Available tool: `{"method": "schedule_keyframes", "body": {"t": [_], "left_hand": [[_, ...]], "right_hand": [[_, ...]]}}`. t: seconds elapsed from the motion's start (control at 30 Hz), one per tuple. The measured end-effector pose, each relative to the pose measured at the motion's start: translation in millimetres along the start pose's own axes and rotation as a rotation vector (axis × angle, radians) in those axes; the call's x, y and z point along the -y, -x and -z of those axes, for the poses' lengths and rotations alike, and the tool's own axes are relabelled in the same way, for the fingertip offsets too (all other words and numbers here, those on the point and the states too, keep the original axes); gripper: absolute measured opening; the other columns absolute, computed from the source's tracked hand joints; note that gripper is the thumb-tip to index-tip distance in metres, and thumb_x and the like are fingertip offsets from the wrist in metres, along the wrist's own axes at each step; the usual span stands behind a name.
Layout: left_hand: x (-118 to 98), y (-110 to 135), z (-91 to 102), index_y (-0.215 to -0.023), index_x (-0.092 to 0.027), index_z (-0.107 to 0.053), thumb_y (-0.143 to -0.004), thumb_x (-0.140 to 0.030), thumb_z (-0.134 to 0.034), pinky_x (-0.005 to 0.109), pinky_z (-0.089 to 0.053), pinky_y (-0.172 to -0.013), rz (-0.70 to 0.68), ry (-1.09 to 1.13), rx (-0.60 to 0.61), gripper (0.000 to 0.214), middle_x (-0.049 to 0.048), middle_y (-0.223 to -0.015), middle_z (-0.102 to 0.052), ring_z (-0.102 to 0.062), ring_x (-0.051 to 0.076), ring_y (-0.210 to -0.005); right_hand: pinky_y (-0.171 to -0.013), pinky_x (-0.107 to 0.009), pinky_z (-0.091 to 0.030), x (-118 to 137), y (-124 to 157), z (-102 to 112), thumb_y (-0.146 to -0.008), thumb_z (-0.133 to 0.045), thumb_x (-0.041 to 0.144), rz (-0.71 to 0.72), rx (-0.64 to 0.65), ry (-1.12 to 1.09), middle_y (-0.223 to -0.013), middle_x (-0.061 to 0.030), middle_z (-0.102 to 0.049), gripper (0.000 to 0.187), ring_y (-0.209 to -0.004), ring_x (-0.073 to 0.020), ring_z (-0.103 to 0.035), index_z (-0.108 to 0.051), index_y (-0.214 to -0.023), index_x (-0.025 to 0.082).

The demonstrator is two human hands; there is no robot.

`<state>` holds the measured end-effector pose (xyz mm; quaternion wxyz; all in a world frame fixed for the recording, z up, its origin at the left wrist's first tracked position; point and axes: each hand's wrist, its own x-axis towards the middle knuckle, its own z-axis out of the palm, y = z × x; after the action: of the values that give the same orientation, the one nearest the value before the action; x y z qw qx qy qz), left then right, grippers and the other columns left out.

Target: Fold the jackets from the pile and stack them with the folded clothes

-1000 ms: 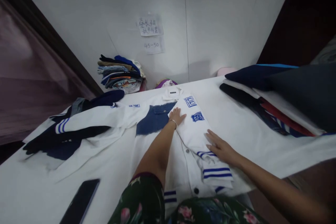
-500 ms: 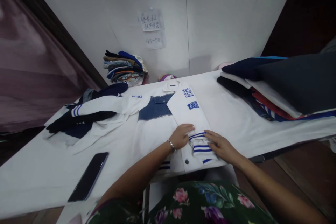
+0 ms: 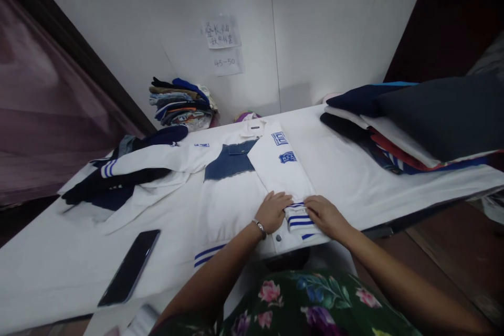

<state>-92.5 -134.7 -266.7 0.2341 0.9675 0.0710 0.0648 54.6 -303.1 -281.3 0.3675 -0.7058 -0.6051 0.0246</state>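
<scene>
Left hand and right hand lie flat, each grip spread and not pinching, on either side of the striped cuff of a folded sleeve. The sleeve lies lengthwise along the front of a white jacket with a denim chest panel. The right hand appears to overlap the cuff, though contact is hard to judge from this angle. Left of the white jacket, on the counter, lies a black smartphone. Right of it sits a stack of folded garments. Beyond it, a pile of folded clothes stands against the wall, below a paper note.
</scene>
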Motion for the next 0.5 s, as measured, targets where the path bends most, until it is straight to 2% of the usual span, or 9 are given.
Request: {"method": "schedule_keyframes", "body": {"t": [0.07, 0.17, 0.27, 0.37, 0.43, 0.5], "left_hand": [[-0.6, 3.3, -2.1, -0.126, -0.024, -0.056, -0.076, -0.006, -0.044, 0.050, -0.018, -0.115, 0.015, -0.017, 0.056, 0.054, 0.0019, -0.139, -0.051, -0.036, 0.021, -0.135], [1.7, 4.4, -4.8, -0.128, -0.025, -0.055, -0.076, -0.006, -0.044, 0.048, -0.017, -0.115, 0.024, -0.020, 0.057, 0.056, 0.0009, -0.140, -0.050, -0.035, 0.019, -0.136], [3.7, 4.5, -5.5, -0.128, -0.025, -0.055, -0.075, -0.006, -0.044, 0.047, -0.018, -0.115, 0.023, -0.016, 0.050, 0.056, 0.0006, -0.139, -0.051, -0.035, 0.018, -0.135], [0.5, 8.2, -3.2, -0.131, -0.023, -0.052, -0.075, -0.009, -0.046, 0.048, -0.018, -0.115, 0.010, -0.046, 0.017, 0.057, 0.0025, -0.141, -0.049, -0.035, 0.020, -0.135], [-4.5, 12.7, -0.7, -0.136, -0.021, -0.046, -0.075, -0.013, -0.049, 0.049, -0.017, -0.115, -0.019, -0.089, -0.022, 0.062, 0.0050, -0.146, -0.043, -0.032, 0.022, -0.137], [-10.1, 16.9, 1.6, -0.141, -0.021, -0.039, -0.075, -0.015, -0.052, 0.049, -0.015, -0.115, -0.069, -0.130, -0.045, 0.068, 0.0067, -0.149, -0.037, -0.029, 0.023, -0.138]], "right_hand": [[-0.087, -0.040, -0.050, 0.1, 2.6, -1.9, -0.087, -0.046, 0.019, -0.011, 0.025, 0.003, -0.099, -0.0089, -0.067, 0.022, -0.094, -0.0210, -0.060, -0.067, -0.091, 0.019], [-0.091, -0.040, -0.049, -1.8, 4.1, -4.1, -0.087, -0.048, 0.022, -0.070, 0.025, -0.074, -0.102, -0.0083, -0.068, 0.022, -0.098, -0.0209, -0.061, -0.069, -0.091, 0.021], [-0.091, -0.038, -0.049, -10.5, 4.8, -1.8, -0.087, -0.049, 0.031, -0.184, -0.073, -0.235, -0.105, -0.0078, -0.068, 0.022, -0.101, -0.0207, -0.061, -0.070, -0.089, 0.022], [-0.081, -0.037, -0.053, -25.5, 7.2, 4.9, -0.081, -0.054, 0.038, -0.379, -0.214, -0.280, -0.103, -0.0090, -0.068, 0.026, -0.092, -0.0219, -0.064, -0.069, -0.094, 0.020], [-0.071, -0.036, -0.055, -33.8, 9.8, 9.5, -0.077, -0.057, 0.038, -0.519, -0.205, -0.305, -0.095, -0.0077, -0.069, 0.033, -0.079, -0.0201, -0.065, -0.066, -0.103, 0.019], [-0.061, -0.033, -0.055, -36.9, 12.6, 12.2, -0.076, -0.059, 0.038, -0.625, -0.133, -0.432, -0.090, -0.0054, -0.069, 0.042, -0.067, -0.0167, -0.063, -0.061, -0.113, 0.019]]}}
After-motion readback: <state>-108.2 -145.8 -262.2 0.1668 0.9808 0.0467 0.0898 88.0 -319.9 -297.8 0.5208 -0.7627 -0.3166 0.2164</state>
